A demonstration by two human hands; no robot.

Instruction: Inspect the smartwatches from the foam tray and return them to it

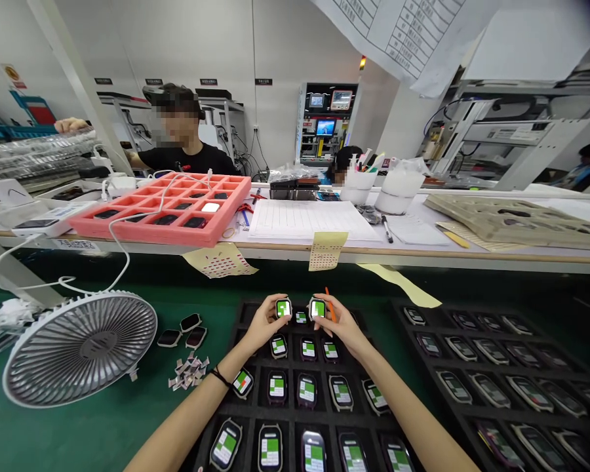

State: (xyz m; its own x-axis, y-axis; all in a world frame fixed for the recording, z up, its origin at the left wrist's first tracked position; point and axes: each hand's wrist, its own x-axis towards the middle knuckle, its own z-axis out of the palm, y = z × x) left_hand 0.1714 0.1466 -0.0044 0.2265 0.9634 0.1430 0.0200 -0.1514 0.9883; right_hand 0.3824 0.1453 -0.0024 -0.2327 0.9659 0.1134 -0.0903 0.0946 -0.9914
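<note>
My left hand (264, 326) grips a smartwatch body (283, 307) with a lit green-and-white screen, thumb at its lower edge. A second lit smartwatch (318, 307) is pinched in my right hand (343, 324), level with the first and a short gap apart. Along the right fingers runs a thin orange stick-like tool (330, 304), its kind unclear. Both hands are over the far end of a black compartment tray (295, 415). Strapless watches lie in its pockets, many showing green-and-white screens; one watch (301, 317) sits between my hands.
Another black tray (425, 373) of watches lies right. At left are a round fan (83, 347), loose watches (195, 337) and a pile of small metallic pieces (189, 372). A shelf edge (285, 252) crosses ahead, bearing a pink foam tray (211, 233). A person (204, 157) sits beyond.
</note>
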